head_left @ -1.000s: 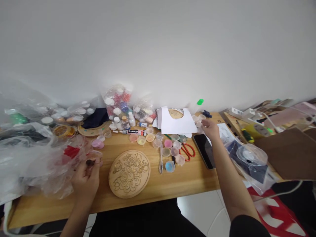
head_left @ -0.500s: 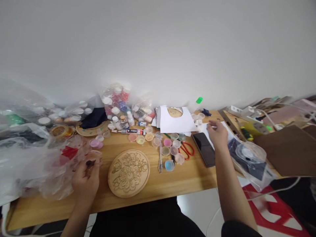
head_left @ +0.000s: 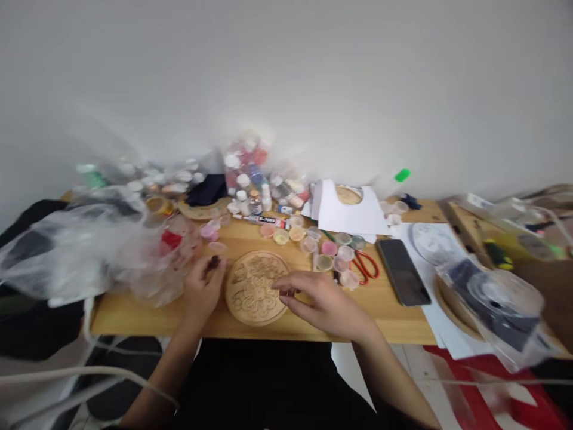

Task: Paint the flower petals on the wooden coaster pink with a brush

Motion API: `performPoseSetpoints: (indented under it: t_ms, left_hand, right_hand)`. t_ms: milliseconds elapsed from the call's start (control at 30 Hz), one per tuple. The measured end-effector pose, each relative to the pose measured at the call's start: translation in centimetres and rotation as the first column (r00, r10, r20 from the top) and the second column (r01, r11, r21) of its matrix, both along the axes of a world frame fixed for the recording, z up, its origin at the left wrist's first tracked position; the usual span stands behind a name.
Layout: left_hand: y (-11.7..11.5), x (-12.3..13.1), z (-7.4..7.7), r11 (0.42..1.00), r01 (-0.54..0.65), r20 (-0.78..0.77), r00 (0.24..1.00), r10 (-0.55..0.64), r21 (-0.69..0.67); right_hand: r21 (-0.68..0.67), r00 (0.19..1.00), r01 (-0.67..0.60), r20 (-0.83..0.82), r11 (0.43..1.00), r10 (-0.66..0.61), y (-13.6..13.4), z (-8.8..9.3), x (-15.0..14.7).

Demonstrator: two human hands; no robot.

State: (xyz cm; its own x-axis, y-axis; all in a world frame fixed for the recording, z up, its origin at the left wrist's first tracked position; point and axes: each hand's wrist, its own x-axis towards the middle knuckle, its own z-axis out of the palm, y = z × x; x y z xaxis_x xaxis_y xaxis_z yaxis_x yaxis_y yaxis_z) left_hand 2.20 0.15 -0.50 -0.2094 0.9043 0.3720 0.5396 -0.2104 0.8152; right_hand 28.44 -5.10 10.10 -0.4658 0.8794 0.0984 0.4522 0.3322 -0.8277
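Note:
A round wooden disc (head_left: 255,307) with a flower pattern outlined in gold lies flat near the table's front edge. Just left of it is my left hand (head_left: 203,295), closed on a small dark brown object (head_left: 213,261) that is too blurred to name. My right hand (head_left: 329,304) reaches over the disc's right edge, thumb and fingers bent together. Whatever those fingertips hold, if anything, is hidden. Beyond the right hand stand several small clear cups (head_left: 349,279), some with coloured contents. Red-handled scissors (head_left: 367,267) lie beside them.
Crumpled plastic bags (head_left: 147,263) cover the left side. Bottles (head_left: 255,203), a glue tube (head_left: 268,221) and cut white paper (head_left: 353,218) line the back. To the right are a phone (head_left: 403,272) and a bagged spool (head_left: 496,304). White cables (head_left: 89,373) hang at front left.
My right hand has come from beside the phone to the disc's right edge. My left hand keeps the dark object, now nearer the disc. The view has shifted left.

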Motion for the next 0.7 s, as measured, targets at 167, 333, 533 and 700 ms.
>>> performPoseSetpoints:
  t_ms: [167,333,533,700]
  left_hand:
    - [-0.6,1.1,0.8,0.994,0.103,0.086,0.991,-0.100,-0.036]
    - [-1.3,1.5,1.3,0.971,0.233,0.144,0.961,-0.238,0.050]
    - [-1.2,1.4,1.3,0.970,0.235,0.133,0.961,-0.241,0.059]
    - [-1.6,1.1,0.3,0.978,0.168,0.138,0.973,-0.184,0.121]
  right_hand:
    - [0.030,1.000,0.019,-0.021,0.999,-0.019,2.7,-0.1,-4.4]
    - [0.066,0.992,-0.034,0.124,0.997,0.026,5.4,-0.6,-8.4]
    - [0.176,0.994,-0.043,0.107,0.983,0.024,6.7,-1.4,-9.4]
    - [0.238,0.997,-0.036,0.074,0.971,0.019,6.8,-1.4,-8.9]
